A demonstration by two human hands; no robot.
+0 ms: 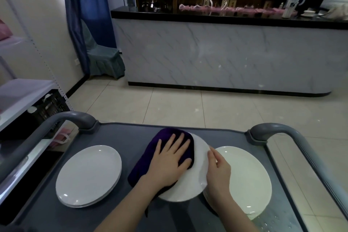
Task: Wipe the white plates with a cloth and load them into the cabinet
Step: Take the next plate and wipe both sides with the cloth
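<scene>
A white plate (195, 179) is tilted up in the middle of the grey cart top. A dark purple cloth (169, 137) lies across its left half. My left hand (169, 158) presses flat on the cloth with fingers spread. The plate's right rim is pinched by my right hand (218, 169). A stack of white plates (88, 173) sits on the cart to the left. To the right lies another white plate stack (246, 177), partly behind my right hand.
The grey cart (131, 132) has curved handles at its far left (75, 117) and far right (273, 130) corners. A white shelf unit (24, 90) with a black crate stands at the left. Beyond the tiled floor runs a marble-fronted counter (226, 52).
</scene>
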